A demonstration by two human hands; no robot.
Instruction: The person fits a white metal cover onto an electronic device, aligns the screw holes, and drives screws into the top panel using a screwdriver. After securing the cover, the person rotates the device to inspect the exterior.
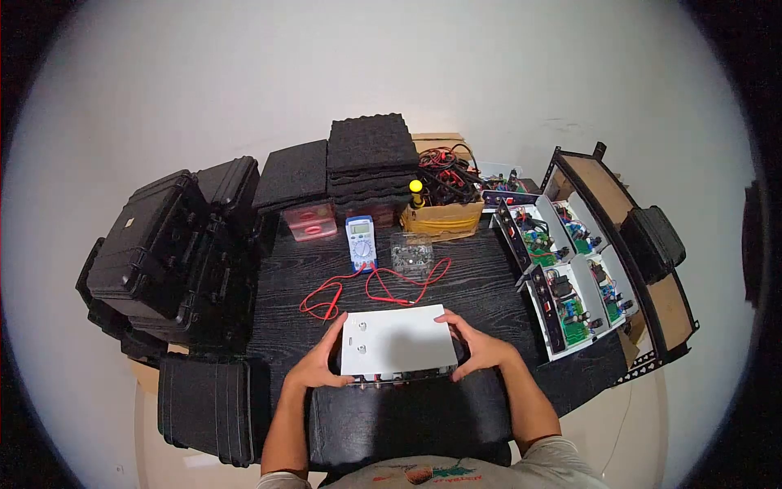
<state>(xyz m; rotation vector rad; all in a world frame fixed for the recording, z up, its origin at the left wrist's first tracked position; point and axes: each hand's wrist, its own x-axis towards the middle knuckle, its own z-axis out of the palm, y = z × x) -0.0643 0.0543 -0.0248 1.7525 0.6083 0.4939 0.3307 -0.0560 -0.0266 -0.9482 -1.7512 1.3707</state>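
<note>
Between my two hands is a white electronics enclosure (411, 338) with a flat top, near the front edge of the black table. Two round fittings and a small slot show on the left of its top; small connectors line its near side. My left hand (319, 359) grips its left edge, thumb at the near corner. On the right side, my right hand (482, 349) grips it with fingers on the far corner and thumb low near the front. Beyond it lie a multimeter (361, 241) with red leads (391, 300) and a clear box of small parts (412, 256).
Black hard cases (147, 244) are stacked at the left, another case (204, 399) nearer me. Foam sheets (372, 151) and a cardboard box of cables (444, 220) stand at the back. Open white enclosures with circuit boards (574, 318) sit at the right beside a metal-framed rack (603, 191).
</note>
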